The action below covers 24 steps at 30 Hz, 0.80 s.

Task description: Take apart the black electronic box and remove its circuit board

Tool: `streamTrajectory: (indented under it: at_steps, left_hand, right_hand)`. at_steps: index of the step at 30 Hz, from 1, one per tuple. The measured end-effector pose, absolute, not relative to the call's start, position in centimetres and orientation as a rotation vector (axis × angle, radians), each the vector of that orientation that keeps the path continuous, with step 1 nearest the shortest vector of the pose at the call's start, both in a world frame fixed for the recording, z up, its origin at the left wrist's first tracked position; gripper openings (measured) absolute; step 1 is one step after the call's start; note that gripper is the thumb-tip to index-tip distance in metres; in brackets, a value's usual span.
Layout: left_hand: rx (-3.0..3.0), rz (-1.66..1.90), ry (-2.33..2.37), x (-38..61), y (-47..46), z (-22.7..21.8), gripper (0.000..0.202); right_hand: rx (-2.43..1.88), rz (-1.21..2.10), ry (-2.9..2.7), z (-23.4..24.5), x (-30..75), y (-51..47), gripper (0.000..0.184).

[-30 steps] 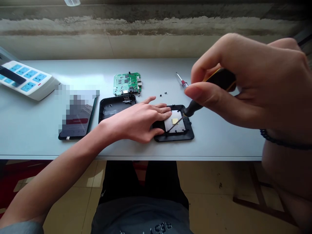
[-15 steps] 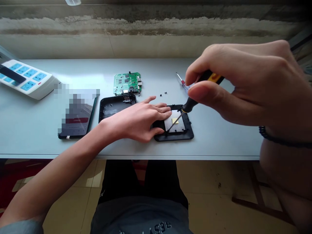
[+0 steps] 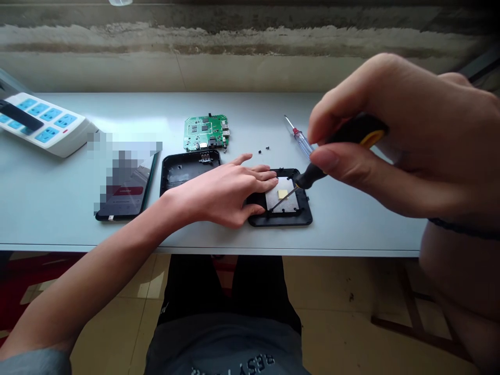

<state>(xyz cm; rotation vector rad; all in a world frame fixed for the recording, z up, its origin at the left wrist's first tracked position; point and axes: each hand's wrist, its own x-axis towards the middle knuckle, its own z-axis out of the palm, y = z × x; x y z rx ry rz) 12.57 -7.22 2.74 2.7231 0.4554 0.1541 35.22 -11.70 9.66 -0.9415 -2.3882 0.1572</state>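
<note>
- Right hand [image 3: 394, 140] gripped black-and-yellow screwdriver [image 3: 310, 175], tip at near-left corner of silver plate [image 3: 290, 203].
- Left hand [image 3: 230, 192] was open, resting on black cover [image 3: 282, 221].
- Cover lay flat on table [image 3: 359, 224], near front edge.

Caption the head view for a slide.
Left hand resting on a black cover, right hand holding a screwdriver to one corner of its silvery plate.

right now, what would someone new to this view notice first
Probably the right hand, large at the right of the picture, gripping a black-and-yellow screwdriver angled down into a black cover. The left hand rests on that cover's left side. Farther back, the bright green circuit board stands out on the white table.
</note>
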Motion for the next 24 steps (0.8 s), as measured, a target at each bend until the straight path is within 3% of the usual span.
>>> streamTrajectory:
  at_steps: [5, 8, 11, 13, 20, 24]
  left_hand:
    - [2.713, 0.146, 0.474, 12.6, -7.2, 2.7, 0.035]
    - [2.729, 0.15, 0.466, 12.6, -7.2, 2.6, 0.029]
    - [2.755, 0.14, 0.474, 12.6, -7.1, 2.6, 0.033]
    - [2.761, 0.144, 0.469, 12.6, -7.1, 2.6, 0.036]
    - [2.715, 0.149, 0.48, 12.6, -7.2, 2.8, 0.021]
    - [2.714, 0.158, 0.46, 12.6, -7.2, 2.7, 0.027]
  right_hand:
    - [-0.73, 0.452, -2.524, 10.5, 35.8, -11.6, 0.011]
    - [-0.852, 0.271, -2.519, 10.2, 35.9, -11.3, 0.011]
    - [-1.051, 0.016, -2.461, 9.5, 35.8, -11.3, 0.034]
    - [-1.068, -0.057, -2.444, 9.2, 35.7, -11.5, 0.039]
    - [-0.921, 0.171, -2.435, 10.0, 35.8, -12.0, 0.011]
    - [-0.762, 0.387, -2.54, 10.2, 36.0, -11.6, 0.007]
